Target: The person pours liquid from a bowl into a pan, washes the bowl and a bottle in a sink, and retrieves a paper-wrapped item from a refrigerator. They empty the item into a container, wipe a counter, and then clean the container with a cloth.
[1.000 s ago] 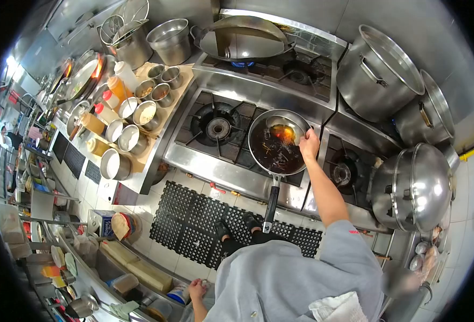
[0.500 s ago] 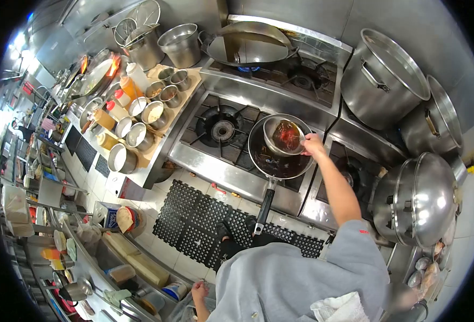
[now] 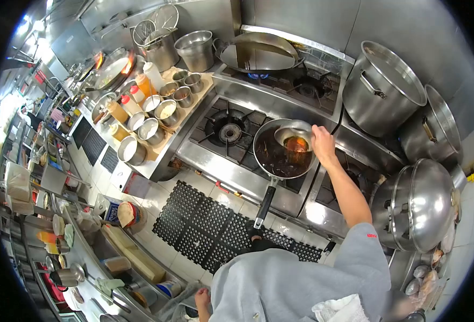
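Observation:
My right hand (image 3: 323,144) grips the rim of a small metal bowl (image 3: 289,133) and holds it tilted over a frying pan (image 3: 273,167). Reddish-brown liquid (image 3: 296,144) runs from the bowl into the pan. Dark liquid covers the pan's bottom. The pan stands on the front burner, its black handle (image 3: 265,205) pointing towards my body with no hand on it. Low at my left side hangs my left hand (image 3: 202,297), its fingers curled in, with nothing visible in them.
A wok (image 3: 258,40) sits over a blue flame behind the pan. Large stockpots (image 3: 382,86) and a domed lid (image 3: 430,206) stand to the right. On the left counter are squeeze bottles (image 3: 144,85) and metal ingredient cups (image 3: 151,130). A perforated black mat (image 3: 194,220) covers the floor.
The bowl has tipped further, and its liquid now runs into the pan. My right hand has turned with it. The whole view has shifted slightly; my left hand still hangs low.

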The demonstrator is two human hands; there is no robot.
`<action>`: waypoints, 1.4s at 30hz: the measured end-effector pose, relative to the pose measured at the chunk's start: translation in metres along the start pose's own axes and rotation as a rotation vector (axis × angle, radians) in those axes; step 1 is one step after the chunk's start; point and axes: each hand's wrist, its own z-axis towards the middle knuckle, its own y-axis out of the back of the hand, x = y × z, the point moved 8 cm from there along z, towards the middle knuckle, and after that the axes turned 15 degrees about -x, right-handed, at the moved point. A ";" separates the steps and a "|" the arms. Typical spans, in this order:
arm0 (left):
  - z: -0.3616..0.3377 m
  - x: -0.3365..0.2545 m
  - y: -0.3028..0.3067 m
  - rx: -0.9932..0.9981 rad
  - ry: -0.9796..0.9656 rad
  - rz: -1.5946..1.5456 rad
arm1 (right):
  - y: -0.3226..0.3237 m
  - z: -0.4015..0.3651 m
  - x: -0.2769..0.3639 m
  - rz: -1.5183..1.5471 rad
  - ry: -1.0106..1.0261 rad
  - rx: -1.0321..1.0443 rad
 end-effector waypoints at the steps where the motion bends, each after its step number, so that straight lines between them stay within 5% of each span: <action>1: 0.002 0.000 0.004 0.000 -0.043 0.013 | 0.005 -0.006 0.004 0.010 -0.001 -0.058; 7: 0.023 0.034 0.020 0.069 0.011 -0.047 | 0.036 -0.043 0.021 0.062 -0.122 -0.406; 8: 0.057 0.082 0.008 0.094 0.125 -0.097 | 0.043 -0.050 0.022 0.067 -0.177 -0.488; 9: 0.066 0.090 0.010 0.124 0.102 -0.064 | 0.031 -0.062 0.000 0.123 -0.323 -0.575; 11: 0.082 0.097 0.011 0.197 0.055 0.016 | 0.010 -0.096 -0.034 0.038 -0.862 -0.383; 13: 0.103 0.099 0.014 0.254 0.012 0.000 | -0.010 -0.150 -0.042 0.738 -1.456 -0.598; 17: 0.100 0.085 0.027 0.308 0.107 0.043 | 0.005 -0.221 -0.032 1.257 -1.595 -0.543; 23: 0.084 0.034 -0.013 0.493 -0.103 0.358 | 0.151 -0.362 -0.035 1.421 -1.574 -0.571; 26: 0.059 -0.005 -0.066 0.651 -0.271 0.550 | 0.289 -0.457 -0.057 1.140 -1.467 -0.838; 33: -0.040 -0.101 -0.189 0.860 -0.734 0.832 | 0.664 -0.777 -0.049 -0.223 -1.202 -1.573; 35: -0.089 -0.125 -0.225 0.895 -0.885 0.839 | 0.739 -0.854 -0.042 -0.741 -1.184 -1.533; 38: -0.190 -0.151 -0.268 0.957 -1.174 0.824 | 0.785 -0.977 -0.105 -0.959 -1.711 -1.143; 39: -0.226 -0.152 -0.279 0.981 -1.304 0.821 | 0.781 -0.999 -0.122 -0.711 -1.808 -1.246; 40: -0.292 -0.154 -0.282 1.004 -1.679 0.837 | 0.775 -1.010 -0.144 -0.625 -1.904 -1.041; 42: -0.371 -0.136 -0.288 0.917 -1.088 0.599 | 0.775 -1.037 -0.206 -0.715 -1.936 -0.622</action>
